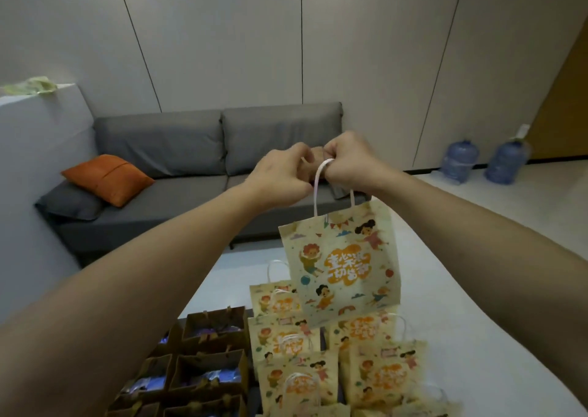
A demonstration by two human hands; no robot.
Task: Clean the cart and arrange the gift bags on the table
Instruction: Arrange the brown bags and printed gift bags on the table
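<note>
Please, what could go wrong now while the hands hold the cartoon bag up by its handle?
1. The raised gift bag hangs only from its thin handle, which the right hand grips; it might tear or slip.
2. It hangs tilted above the cartoon bags below, so lowering it carelessly could topple them.

Dim, flat indoor light with soft shadows; my forearms bulge and the wall (pixel 286 35) seams bow from wide-angle distortion, and everything looks slightly soft.
</note>
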